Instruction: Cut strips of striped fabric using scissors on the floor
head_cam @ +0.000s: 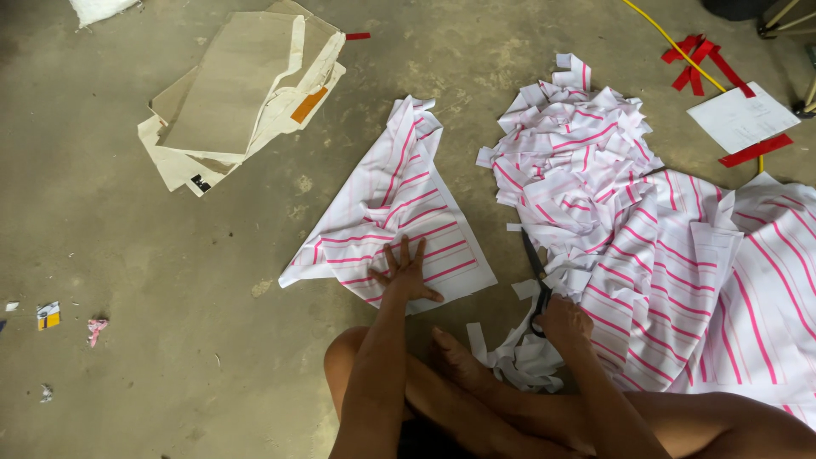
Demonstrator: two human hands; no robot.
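Observation:
I sit on a concrete floor with my legs folded. My left hand (406, 274) lies flat, fingers spread, on a stack of cut white fabric pieces with pink stripes (399, 204). My right hand (563, 320) grips the handles of dark scissors (535, 270), whose blades point away from me, at the edge of a heap of striped fabric scraps (571, 144). A large sheet of the same striped cloth (722, 280) spreads to the right over my leg.
A pile of brown and cream paper patterns (242, 93) lies at the upper left. Red tape strips (699, 59), a white paper sheet (741, 116) and a yellow cable (659, 30) are at the upper right. Small litter (48, 315) dots the floor at left.

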